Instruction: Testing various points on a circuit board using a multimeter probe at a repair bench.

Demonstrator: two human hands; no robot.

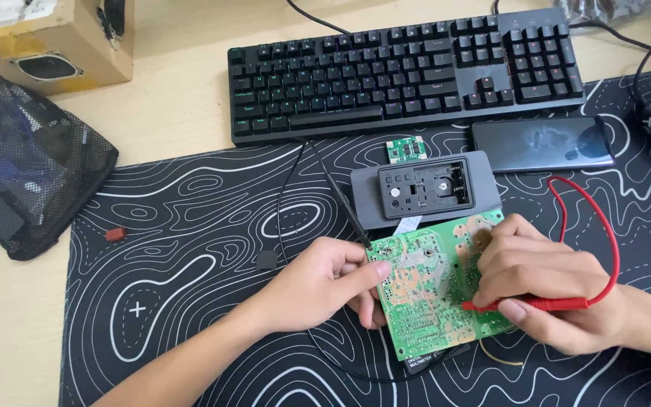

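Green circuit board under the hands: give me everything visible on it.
The green circuit board is a rectangular board lying solder side up, tilted, on the black patterned desk mat, partly over a dark device. Pale traces and many solder points cover it. The left hand grips its left edge and holds a black probe at the upper left corner. The right hand rests over its right part, pressing a red probe onto the board.

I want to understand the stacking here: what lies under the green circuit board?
Under the green circuit board, a dark device's edge shows at the bottom, above the patterned mat. The board hides the rest.
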